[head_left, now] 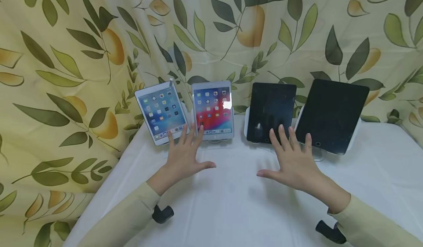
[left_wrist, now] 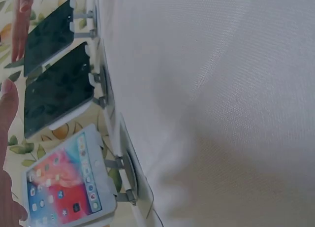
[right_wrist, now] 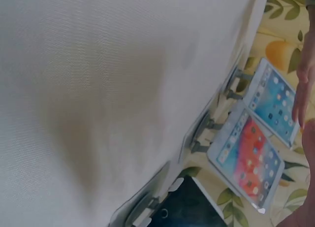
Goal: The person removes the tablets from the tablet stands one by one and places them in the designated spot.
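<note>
Both hands hover over the white table with fingers spread, holding nothing. My left hand (head_left: pixel 182 157) is nearest the two white tablets. The far-left white tablet (head_left: pixel 162 111) leans tilted and shows a blue home screen with app icons. Beside it, another white tablet (head_left: pixel 213 109) shows a red and blue home screen with a bright glare spot. My right hand (head_left: pixel 294 162) is in front of two dark-screened tablets, a smaller black tablet (head_left: pixel 271 109) and a larger black tablet (head_left: pixel 333 114) at far right. In the head view fingertips overlap tablets' lower edges; contact cannot be told.
Each tablet leans on a stand with a flat base; one stand (left_wrist: pixel 129 170) shows grey hinge arms. A white cloth (head_left: pixel 228 203) covers the table. Behind and at left hangs a leaf-and-fruit patterned curtain (head_left: pixel 211 61). Black devices (head_left: pixel 162 214) sit at both wrists.
</note>
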